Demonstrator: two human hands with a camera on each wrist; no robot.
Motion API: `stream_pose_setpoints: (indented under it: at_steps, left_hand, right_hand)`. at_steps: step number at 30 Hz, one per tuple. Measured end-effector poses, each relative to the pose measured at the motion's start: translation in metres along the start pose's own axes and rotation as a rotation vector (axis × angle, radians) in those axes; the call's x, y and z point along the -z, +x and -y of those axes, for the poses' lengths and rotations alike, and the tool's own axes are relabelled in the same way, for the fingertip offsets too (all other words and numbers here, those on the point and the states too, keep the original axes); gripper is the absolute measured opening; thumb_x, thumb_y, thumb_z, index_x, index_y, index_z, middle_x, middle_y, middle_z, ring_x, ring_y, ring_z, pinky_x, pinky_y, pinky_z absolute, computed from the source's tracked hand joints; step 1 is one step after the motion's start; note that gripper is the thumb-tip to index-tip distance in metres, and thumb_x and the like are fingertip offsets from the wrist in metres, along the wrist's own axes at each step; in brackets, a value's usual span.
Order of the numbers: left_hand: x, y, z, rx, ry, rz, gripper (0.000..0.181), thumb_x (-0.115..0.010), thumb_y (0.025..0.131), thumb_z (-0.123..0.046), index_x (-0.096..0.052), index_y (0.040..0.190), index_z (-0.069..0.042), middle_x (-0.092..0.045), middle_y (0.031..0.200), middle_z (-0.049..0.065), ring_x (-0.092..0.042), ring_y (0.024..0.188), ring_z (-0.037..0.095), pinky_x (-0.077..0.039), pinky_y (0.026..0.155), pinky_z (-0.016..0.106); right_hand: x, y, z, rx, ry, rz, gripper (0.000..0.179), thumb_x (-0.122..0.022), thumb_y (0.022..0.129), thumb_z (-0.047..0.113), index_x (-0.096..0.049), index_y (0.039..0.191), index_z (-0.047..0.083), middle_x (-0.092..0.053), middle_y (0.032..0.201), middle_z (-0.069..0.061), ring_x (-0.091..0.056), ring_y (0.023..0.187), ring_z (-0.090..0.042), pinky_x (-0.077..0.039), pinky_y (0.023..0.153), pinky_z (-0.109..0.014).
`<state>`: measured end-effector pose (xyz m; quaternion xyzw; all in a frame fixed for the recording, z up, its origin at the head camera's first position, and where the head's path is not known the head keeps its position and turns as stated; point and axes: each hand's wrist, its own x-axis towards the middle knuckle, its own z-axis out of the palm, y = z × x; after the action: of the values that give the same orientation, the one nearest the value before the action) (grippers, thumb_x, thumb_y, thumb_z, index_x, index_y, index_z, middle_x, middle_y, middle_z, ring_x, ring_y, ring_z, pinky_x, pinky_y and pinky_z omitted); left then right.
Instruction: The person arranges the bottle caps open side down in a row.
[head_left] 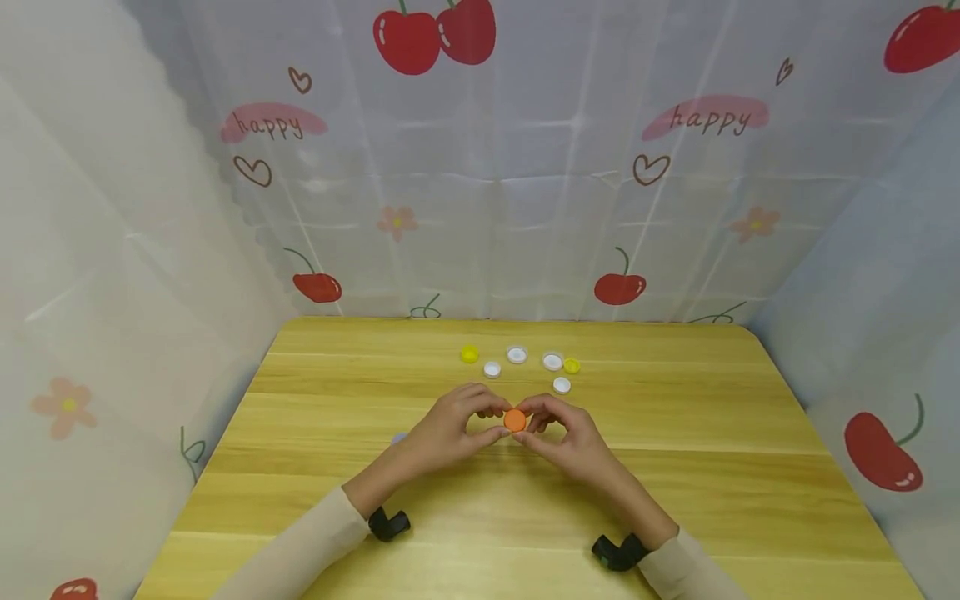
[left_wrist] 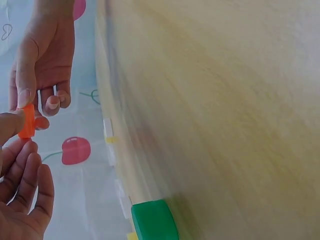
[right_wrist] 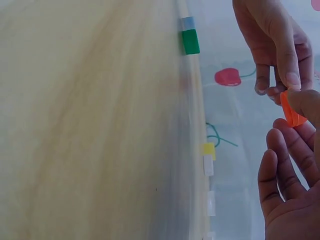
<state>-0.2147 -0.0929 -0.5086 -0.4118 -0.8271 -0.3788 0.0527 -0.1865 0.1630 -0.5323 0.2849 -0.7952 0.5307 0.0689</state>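
Observation:
In the head view, a round orange cap (head_left: 515, 420) is held up between both hands above the wooden table. My left hand (head_left: 450, 429) pinches its left side between thumb and fingers. From the other side, my right hand (head_left: 570, 437) pinches its right edge. Seen side-on in the left wrist view, the orange cap (left_wrist: 27, 121) looks like a short cylinder. The right wrist view shows the cap (right_wrist: 292, 109) tilted, with the fingertips of both hands on it. Fingers cover part of its rim.
Beyond the hands lie yellow caps (head_left: 469, 354) and several white round caps (head_left: 517, 355). A bluish round piece (head_left: 399, 437) is partly hidden by the left wrist. A green piece (right_wrist: 190, 42) stands on the table (head_left: 720, 467). Patterned curtains (head_left: 487, 250) surround the table.

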Motion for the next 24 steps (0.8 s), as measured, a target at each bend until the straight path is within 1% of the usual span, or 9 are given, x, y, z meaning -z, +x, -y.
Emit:
stream_pose_setpoints:
  at_steps: [4,6,9,12,14,16,19,21,24]
  left_hand:
    - [0.001,-0.001,-0.001,-0.016,0.021,-0.007,0.026,-0.08,0.1,-0.028,-0.074,0.123,-0.018,-0.074,0.111,0.003,-0.066,0.099,0.019,-0.063,0.086,0.04]
    - [0.001,-0.002,-0.001,-0.027,0.043,-0.01,0.026,-0.081,0.099,-0.027,-0.074,0.123,-0.018,-0.073,0.111,0.001,-0.065,0.099,0.015,-0.063,0.086,0.036]
    - [0.002,-0.005,-0.001,-0.051,0.121,-0.009,0.026,-0.082,0.098,-0.026,-0.074,0.122,-0.018,-0.072,0.112,-0.003,-0.064,0.1,0.011,-0.061,0.088,0.028]
    - [0.004,-0.011,0.0,-0.059,0.219,-0.007,0.026,-0.084,0.097,-0.028,-0.074,0.119,-0.019,-0.071,0.111,-0.006,-0.064,0.1,0.009,-0.059,0.088,0.024]
    - [0.006,-0.017,0.003,-0.04,0.278,0.002,0.026,-0.084,0.096,-0.031,-0.074,0.118,-0.021,-0.07,0.111,-0.008,-0.065,0.102,0.008,-0.059,0.088,0.025]
    - [0.008,-0.022,0.006,0.004,0.311,0.016,0.026,-0.085,0.095,-0.034,-0.075,0.117,-0.023,-0.07,0.112,-0.009,-0.065,0.103,0.008,-0.059,0.087,0.027]
    - [0.01,-0.029,0.011,0.081,0.349,0.058,0.023,-0.085,0.094,-0.036,-0.075,0.113,-0.027,-0.068,0.116,-0.011,-0.064,0.107,0.009,-0.058,0.089,0.03]
    - [0.01,-0.034,0.013,0.133,0.366,0.085,0.022,-0.085,0.093,-0.039,-0.075,0.11,-0.029,-0.067,0.118,-0.011,-0.063,0.109,0.01,-0.057,0.092,0.033]
    - [0.009,-0.042,0.016,0.189,0.391,0.128,0.022,-0.085,0.093,-0.042,-0.075,0.107,-0.028,-0.066,0.121,-0.011,-0.061,0.11,0.012,-0.053,0.094,0.036]
  right_hand:
    - [0.0,-0.001,0.0,-0.012,-0.009,0.001,0.031,-0.084,0.096,0.015,-0.073,0.123,0.023,-0.077,0.113,0.001,-0.071,0.088,-0.01,-0.062,0.082,-0.033]
    - [-0.001,0.0,0.0,-0.011,-0.006,0.005,0.03,-0.084,0.095,0.014,-0.073,0.122,0.023,-0.077,0.112,0.001,-0.071,0.087,-0.01,-0.062,0.082,-0.033]
    - [-0.003,0.001,0.0,-0.023,0.003,0.025,0.029,-0.085,0.095,0.016,-0.073,0.121,0.022,-0.077,0.112,0.001,-0.071,0.088,-0.011,-0.062,0.082,-0.035]
    - [-0.008,0.005,0.001,-0.048,-0.009,0.077,0.028,-0.085,0.096,0.021,-0.074,0.121,0.024,-0.078,0.113,0.003,-0.071,0.088,-0.01,-0.062,0.083,-0.036]
    - [-0.012,0.01,0.002,-0.071,-0.048,0.133,0.027,-0.084,0.097,0.026,-0.073,0.121,0.025,-0.077,0.113,0.007,-0.071,0.09,-0.009,-0.062,0.085,-0.035]
    - [-0.015,0.016,0.005,-0.083,-0.103,0.201,0.026,-0.082,0.098,0.027,-0.072,0.121,0.026,-0.077,0.112,0.01,-0.07,0.092,-0.007,-0.062,0.086,-0.035]
    - [-0.021,0.025,0.008,-0.102,-0.179,0.304,0.024,-0.08,0.099,0.026,-0.07,0.12,0.026,-0.075,0.109,0.013,-0.07,0.093,-0.009,-0.061,0.085,-0.031]
    - [-0.027,0.029,0.008,-0.111,-0.222,0.353,0.022,-0.079,0.099,0.029,-0.07,0.12,0.027,-0.074,0.108,0.014,-0.07,0.094,-0.01,-0.06,0.085,-0.029]
    - [-0.037,0.031,0.004,-0.112,-0.284,0.393,0.023,-0.08,0.099,0.036,-0.07,0.119,0.029,-0.073,0.109,0.015,-0.069,0.097,-0.011,-0.058,0.087,-0.027]
